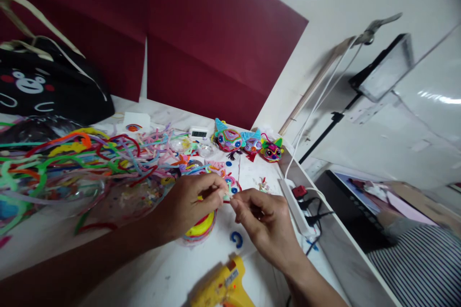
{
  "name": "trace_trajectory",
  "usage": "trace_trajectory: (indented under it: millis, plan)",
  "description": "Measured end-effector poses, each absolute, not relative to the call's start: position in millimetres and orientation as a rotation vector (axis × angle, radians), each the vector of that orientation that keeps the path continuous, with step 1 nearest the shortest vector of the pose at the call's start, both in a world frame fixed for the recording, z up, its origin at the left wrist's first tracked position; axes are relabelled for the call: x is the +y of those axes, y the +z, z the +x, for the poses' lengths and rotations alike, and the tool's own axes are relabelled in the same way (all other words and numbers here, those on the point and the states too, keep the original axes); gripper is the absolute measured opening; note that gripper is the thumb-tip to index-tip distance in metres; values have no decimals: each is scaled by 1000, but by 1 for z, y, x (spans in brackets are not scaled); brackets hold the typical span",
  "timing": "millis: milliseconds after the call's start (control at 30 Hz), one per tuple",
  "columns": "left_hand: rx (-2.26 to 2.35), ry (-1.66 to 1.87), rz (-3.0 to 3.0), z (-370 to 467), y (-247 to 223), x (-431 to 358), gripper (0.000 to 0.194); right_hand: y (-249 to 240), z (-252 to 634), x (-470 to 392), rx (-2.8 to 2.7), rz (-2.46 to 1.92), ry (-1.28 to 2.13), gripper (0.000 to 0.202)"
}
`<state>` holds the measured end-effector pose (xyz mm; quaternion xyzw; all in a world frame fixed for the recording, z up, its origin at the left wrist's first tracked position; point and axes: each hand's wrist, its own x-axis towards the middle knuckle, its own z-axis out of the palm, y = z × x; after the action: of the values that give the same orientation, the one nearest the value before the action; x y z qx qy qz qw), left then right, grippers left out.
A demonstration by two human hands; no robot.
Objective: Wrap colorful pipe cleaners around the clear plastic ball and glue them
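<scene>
My left hand [196, 204] and my right hand [266, 218] meet above the table, thumbs and forefingers pinched. Between their fingertips is a small pale green piece [229, 193], too small to make out exactly. Partly hidden under my left hand lies a round craft piece [201, 226] with yellow, red and pink coils. A curled blue pipe cleaner [236, 239] rests on the table between my wrists. Nearer to me lies a yellow glue gun [220, 288], cut off by the lower edge. Blue round pieces [234, 191] show just behind my fingertips.
Loose coloured pipe cleaners [118, 158] heap across the left. Several decorated animal-face ornaments [230, 140] stand at the back beside a small digital clock [199, 133]. A power strip [297, 208] with cables runs along the right edge. A black bag [54, 86] sits back left; a person's striped sleeve [418, 264] appears right.
</scene>
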<state>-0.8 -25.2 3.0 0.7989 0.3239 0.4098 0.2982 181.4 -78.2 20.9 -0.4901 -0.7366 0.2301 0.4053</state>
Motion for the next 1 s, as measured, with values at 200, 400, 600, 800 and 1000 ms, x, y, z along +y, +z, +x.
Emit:
trace_trajectory:
  millis: [200, 400, 600, 800, 1000]
  plan:
    - [621, 1471, 2562, -6, -5, -18, 19, 23, 184, -79, -1848, -1240, 584, 23]
    - [567, 1539, 2876, -13, -8, -20, 24, 27, 183, -80, -1783, -1209, 684, 25]
    - [646, 1387, 2947, -17, -5, -30, 26, 28, 180, -82, -1700, -1183, 768, 26]
    - [659, 1573, 2912, -14, -6, -37, 22, 28, 178, -87, -1739, -1150, 659, 21]
    - [878, 1546, 2687, -4, -4, -40, 16, 25, 178, -91, -1961, -1006, 181, 10]
